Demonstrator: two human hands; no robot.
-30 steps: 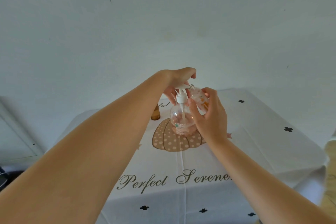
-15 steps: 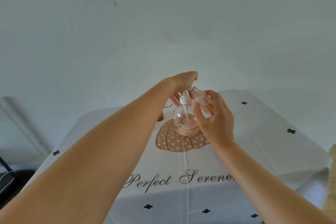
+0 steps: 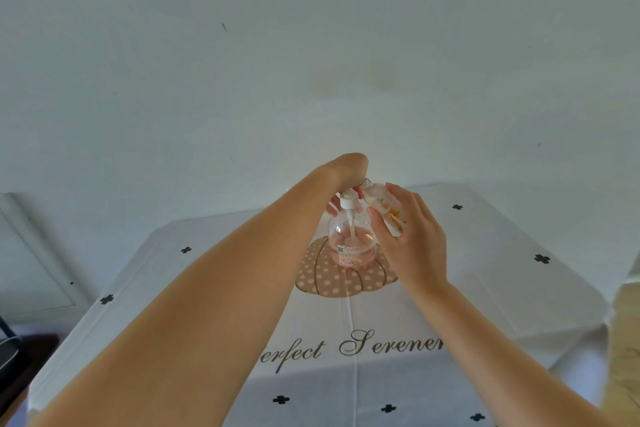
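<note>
Over the last second the left hand had sunk a little, its fingers curled over the white head of the round clear plastic pump bottle, and the head seemed to sit closer to the neck, which I judged to be a pump stroke in progress. The right hand had kept its grip on the small clear bottle printed with orange flowers, tilted with its mouth up against the nozzle, so the filling looked under way rather than finished. The pump bottle, part full of pink liquid, had stayed upright on the pumpkin print of the white tablecloth.
</note>
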